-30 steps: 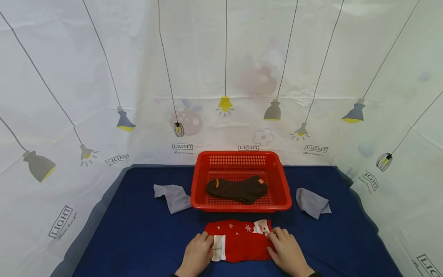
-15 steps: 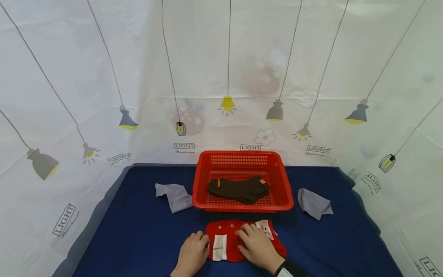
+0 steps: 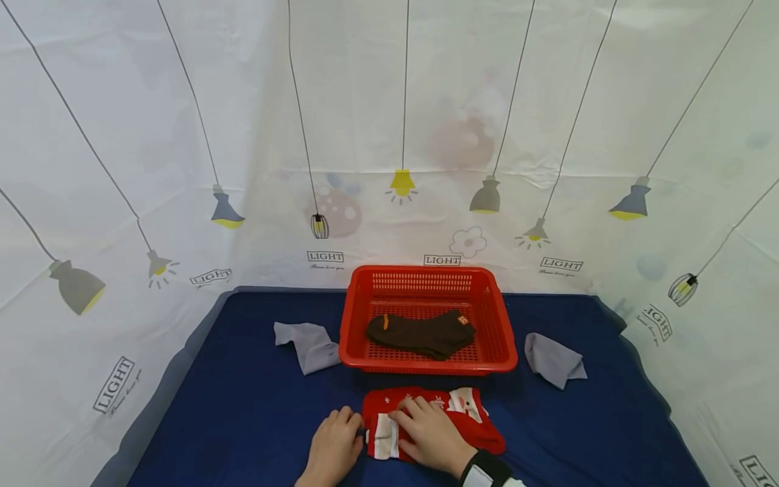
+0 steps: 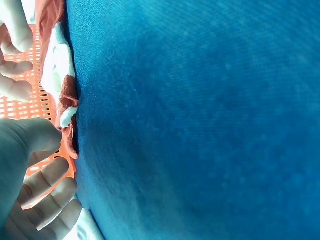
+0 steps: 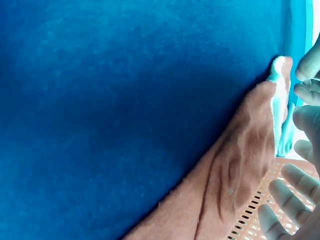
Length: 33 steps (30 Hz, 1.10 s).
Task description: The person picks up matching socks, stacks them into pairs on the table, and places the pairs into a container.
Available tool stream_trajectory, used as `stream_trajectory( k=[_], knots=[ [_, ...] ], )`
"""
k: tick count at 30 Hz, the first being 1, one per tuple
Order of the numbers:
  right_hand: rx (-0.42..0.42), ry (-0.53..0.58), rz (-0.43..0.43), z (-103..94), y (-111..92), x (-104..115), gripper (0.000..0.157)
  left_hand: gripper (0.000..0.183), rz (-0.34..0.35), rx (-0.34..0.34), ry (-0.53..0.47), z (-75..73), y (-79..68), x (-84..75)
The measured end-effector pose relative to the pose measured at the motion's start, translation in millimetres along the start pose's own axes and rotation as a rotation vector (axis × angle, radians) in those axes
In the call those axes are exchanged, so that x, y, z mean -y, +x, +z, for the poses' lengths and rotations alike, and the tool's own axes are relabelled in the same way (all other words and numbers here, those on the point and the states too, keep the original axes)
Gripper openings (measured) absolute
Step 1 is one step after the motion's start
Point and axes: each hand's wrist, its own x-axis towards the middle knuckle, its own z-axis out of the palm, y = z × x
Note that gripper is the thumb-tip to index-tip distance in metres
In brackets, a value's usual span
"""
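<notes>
A pair of red socks (image 3: pixel 483 433), one overlapping the other, lies across the blue cloth in the head view. The nearer one has a white cuff (image 3: pixel 386 437) at its left end; the farther one shows snowflakes and a Santa face. My left hand (image 3: pixel 333 443) is beside the cuff end, its fingers loosely bent. In the left wrist view that hand's fingers (image 4: pixel 47 182) are spread near the socks' edge and pinch nothing. My right hand (image 3: pixel 429 436) is over the middle of the socks, hiding part of them. Its fingers (image 5: pixel 287 197) look spread in the right wrist view.
Behind the socks stands a red plastic basket (image 3: pixel 426 367) with dark brown socks (image 3: pixel 420 335) in it. A grey cloth piece (image 3: pixel 309 348) lies left of the basket, another grey piece (image 3: pixel 554 360) to its right. A white printed curtain (image 3: pixel 377 101) surrounds the table.
My right hand has moved left from the socks' right end to over their middle, uncovering that end. My left hand has drawn slightly left, off the cuff.
</notes>
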Motion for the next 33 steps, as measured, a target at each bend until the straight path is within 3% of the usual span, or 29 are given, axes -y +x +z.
stream_trajectory(
  k=[12, 23, 33],
  knots=[
    [0.1, 0.041, -0.048, 10.9, 9, -3, 0.039, 0.03, 0.012, -0.024, -0.001, 5.1, -1.4, 4.4],
    [0.164, 0.084, -0.062, 11.2, 13, 1, 0.045, 0.031, 0.001, 0.015, -0.008, 4.4, -3.0, 4.5],
    [0.182, 0.073, -0.05, 17.9, 15, 2, 0.035, 0.031, 0.011, -0.014, 0.001, 5.1, -2.8, 4.8]
  ],
)
